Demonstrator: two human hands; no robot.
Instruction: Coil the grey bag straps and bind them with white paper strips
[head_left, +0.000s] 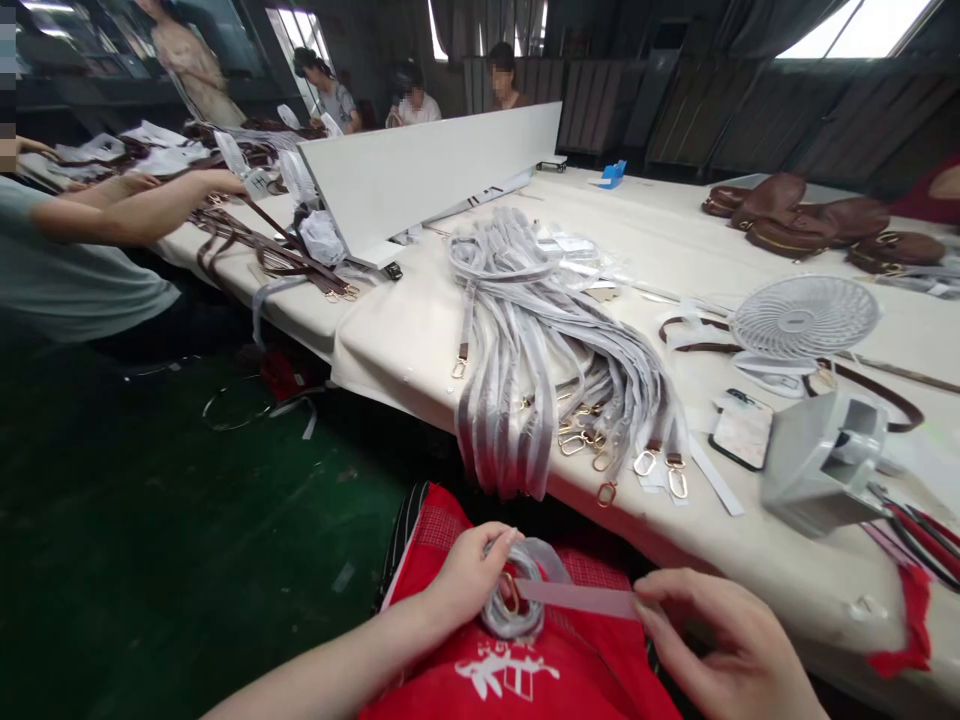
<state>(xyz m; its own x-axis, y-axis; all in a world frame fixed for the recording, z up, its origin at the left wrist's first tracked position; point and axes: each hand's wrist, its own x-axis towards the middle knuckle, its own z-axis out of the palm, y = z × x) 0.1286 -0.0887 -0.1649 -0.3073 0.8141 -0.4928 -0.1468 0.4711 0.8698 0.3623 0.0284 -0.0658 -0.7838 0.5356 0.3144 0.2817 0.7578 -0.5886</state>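
My left hand (474, 572) is closed on a coiled, plastic-wrapped strap (517, 625) that rests over the red apron on my lap. A gold clasp (510, 593) shows inside the coil. Between the thumb and fingers of my right hand (697, 625) is the end of a flat, translucent strip (581, 597), stretched out from the coil. Past my hands, a pile of wrapped straps (517, 350) hangs over the table's front edge, gold clasps at its lower ends.
On the table (420, 330) at the right are a grey tape dispenser (814, 470), a phone (741, 430) and a white fan (804, 317). Brown bags (795, 230) lie behind. A white panel (442, 170) stands mid-table; a person's arms (150, 205) reach over straps at the left.
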